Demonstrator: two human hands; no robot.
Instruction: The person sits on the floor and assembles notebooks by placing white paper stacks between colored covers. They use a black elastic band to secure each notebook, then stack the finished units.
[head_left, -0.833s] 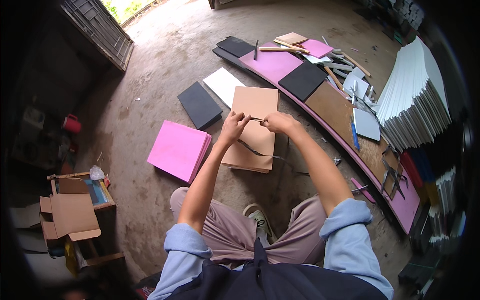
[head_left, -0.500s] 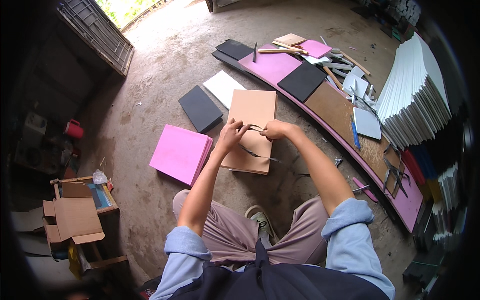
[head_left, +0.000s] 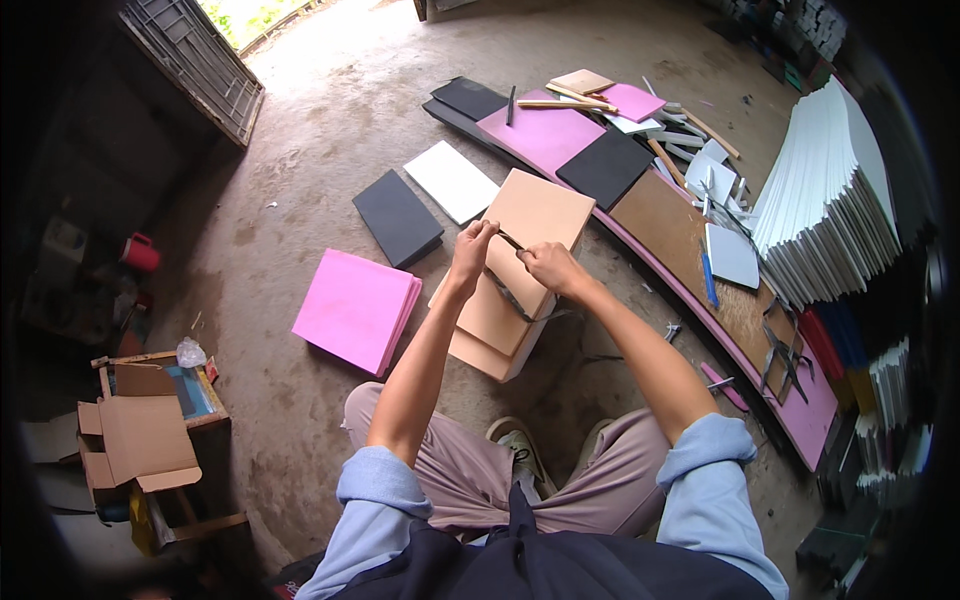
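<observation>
A thin dark strap (head_left: 509, 295) lies across a stack of peach-coloured sheets (head_left: 540, 205) on the floor in front of me. Between my fists a short stretch of that strap is pulled taut. My left hand (head_left: 472, 250) pinches one end, over the left side of the stack. My right hand (head_left: 553, 266) is closed round the other end, over the stack's middle. The stack sits turned, its upper sheets shifted from the lower ones. Beside my left forearm lies a pink stack (head_left: 352, 305); a dark grey stack (head_left: 395, 215) and a white sheet stack (head_left: 450, 180) are farther off.
To the right runs a long low board (head_left: 655, 222) with a blue cutter (head_left: 709, 280), scissors (head_left: 785, 350) and offcuts. Tall white sheets (head_left: 825, 200) stand behind it. An open cardboard box (head_left: 150, 435) is at the left, with a red mug (head_left: 140, 252) beyond.
The peach stack has turned clockwise, and its upper sheets have slid away from the lower ones. Both hands have shifted slightly, still holding the strap, which now slants more.
</observation>
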